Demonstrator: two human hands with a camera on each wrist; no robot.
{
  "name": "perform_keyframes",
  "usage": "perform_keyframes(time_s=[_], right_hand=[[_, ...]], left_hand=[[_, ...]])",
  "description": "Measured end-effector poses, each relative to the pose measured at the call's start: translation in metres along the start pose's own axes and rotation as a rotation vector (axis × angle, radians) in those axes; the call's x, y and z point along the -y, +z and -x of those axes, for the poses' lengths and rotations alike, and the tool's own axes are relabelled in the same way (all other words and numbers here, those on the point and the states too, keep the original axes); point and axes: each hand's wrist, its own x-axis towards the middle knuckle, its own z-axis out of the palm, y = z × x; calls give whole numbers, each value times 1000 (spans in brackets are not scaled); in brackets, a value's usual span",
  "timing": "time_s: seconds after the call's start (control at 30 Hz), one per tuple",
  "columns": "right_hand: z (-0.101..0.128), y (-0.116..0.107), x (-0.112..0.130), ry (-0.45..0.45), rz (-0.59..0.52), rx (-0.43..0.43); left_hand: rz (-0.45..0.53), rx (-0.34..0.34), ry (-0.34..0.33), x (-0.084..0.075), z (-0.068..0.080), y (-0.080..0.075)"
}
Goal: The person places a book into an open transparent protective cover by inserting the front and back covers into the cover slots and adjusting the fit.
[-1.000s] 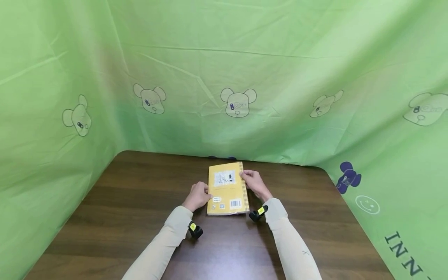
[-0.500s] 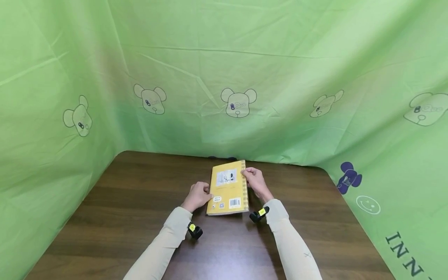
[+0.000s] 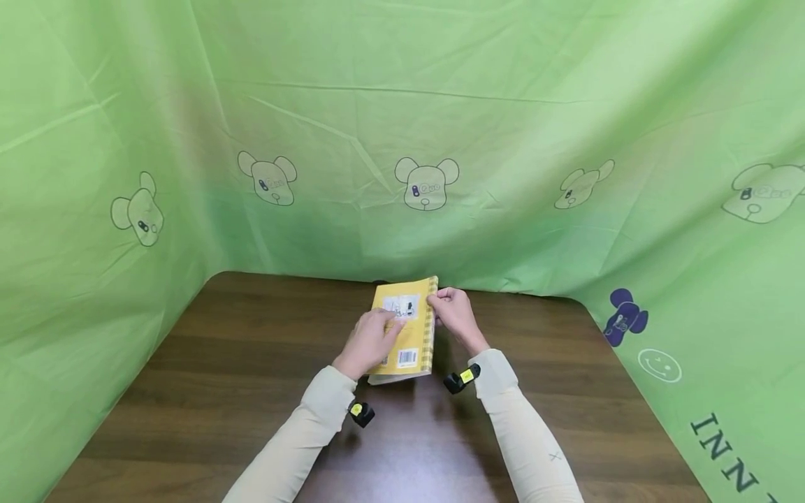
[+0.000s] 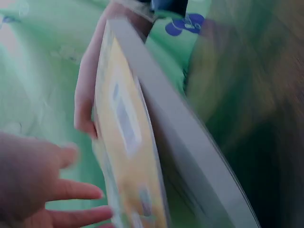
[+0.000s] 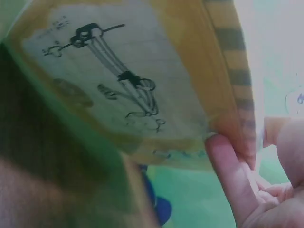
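right hand (image 3: 454, 316) pinches the tilted yellow book's (image 3: 405, 346) spine; left hand (image 3: 371, 337) rests flat, seemingly relaxed.

Both forearms in beige sleeves are stretched forward, a small black-and-yellow wrist camera (image 3: 361, 413) strapped under each. The left hand (image 3: 371, 339) is laid flat, fingers extended. The right hand (image 3: 454, 316) is curled, thumb and fingertips (image 5: 232, 175) pinched together.

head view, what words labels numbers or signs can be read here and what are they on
"INN": large dark letters on the green cloth, cut off at the frame edge.
Barcode and small print on the yellow book: too small to read.
Print under the drawing on the book's cover, right wrist view: blurred, unreadable.
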Motion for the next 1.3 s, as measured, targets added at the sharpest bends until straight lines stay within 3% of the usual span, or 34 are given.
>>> perform_keyframes(time_s=[0.13,0.43,0.63,0.83,0.93,1.13,1.3], right_hand=[[0,1,10,19,32,0],[11,5,40,-13,59,18],[18,9,48,-101,60,16],[18,11,52,-173,52,21],[18,11,52,-182,-6,66],[12,10,37,-209,-176,170],[3,8,18,-219,-182,171]], left_hand=[[40,20,-3,-19,-1,3],[-186,-84,76,-50,-1,3],[-363,-223,169,-59,1,3],[-422,-323,237,-62,-1,2],[-397,-321,228,-60,-2,0],[-162,-260,160,-53,-5,-10],[-49,-272,173,-49,-5,-17]])
